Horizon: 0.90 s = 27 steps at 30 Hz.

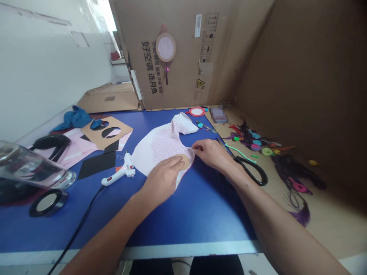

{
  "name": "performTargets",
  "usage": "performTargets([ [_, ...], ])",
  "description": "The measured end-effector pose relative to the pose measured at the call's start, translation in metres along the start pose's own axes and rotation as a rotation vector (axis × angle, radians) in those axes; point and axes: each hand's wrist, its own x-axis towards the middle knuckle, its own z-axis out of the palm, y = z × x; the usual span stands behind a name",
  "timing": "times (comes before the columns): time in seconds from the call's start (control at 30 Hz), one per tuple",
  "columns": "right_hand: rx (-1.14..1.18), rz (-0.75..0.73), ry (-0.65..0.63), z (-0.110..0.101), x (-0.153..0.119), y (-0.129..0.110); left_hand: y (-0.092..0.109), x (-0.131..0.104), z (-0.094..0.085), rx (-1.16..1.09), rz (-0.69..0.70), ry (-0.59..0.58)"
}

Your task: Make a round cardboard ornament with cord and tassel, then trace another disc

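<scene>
A pale, thin sheet of fabric or paper [151,147] with a faint pinkish pattern lies on the blue table, its far end curled up. My left hand [164,175] presses a round tan cardboard piece [185,162] down on the sheet near its right edge; its fingers are together on the disc. At the sheet's right edge, my right hand [206,151] pinches the rim between thumb and forefinger. A white glue gun [122,172] lies left of the sheet, its black cord running toward the front edge.
Black-handled scissors [250,172] lie by my right forearm. Tassels and coloured beads [256,143] are scattered on cardboard at the right. Cardboard with cut holes [107,133], a glass [34,166] and a black-rimmed lid [48,202] are at the left. A round ornament [166,47] hangs on the upright cardboard.
</scene>
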Motion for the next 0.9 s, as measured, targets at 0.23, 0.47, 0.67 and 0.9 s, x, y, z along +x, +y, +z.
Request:
performTargets([
  [0.23, 0.006, 0.014, -0.016, 0.002, 0.003, 0.003, 0.01, -0.009, 0.011, 0.08, -0.067, -0.016],
  [0.47, -0.001, 0.049, -0.03, 0.003, 0.003, 0.003, 0.02, -0.01, 0.019, 0.09, -0.122, -0.077],
  [0.67, -0.001, 0.042, -0.035, 0.003, 0.001, 0.002, 0.023, -0.011, 0.024, 0.095, -0.168, -0.082],
  [0.9, 0.016, 0.042, -0.04, 0.005, 0.002, 0.003, 0.021, -0.011, 0.028, 0.119, -0.207, -0.072],
])
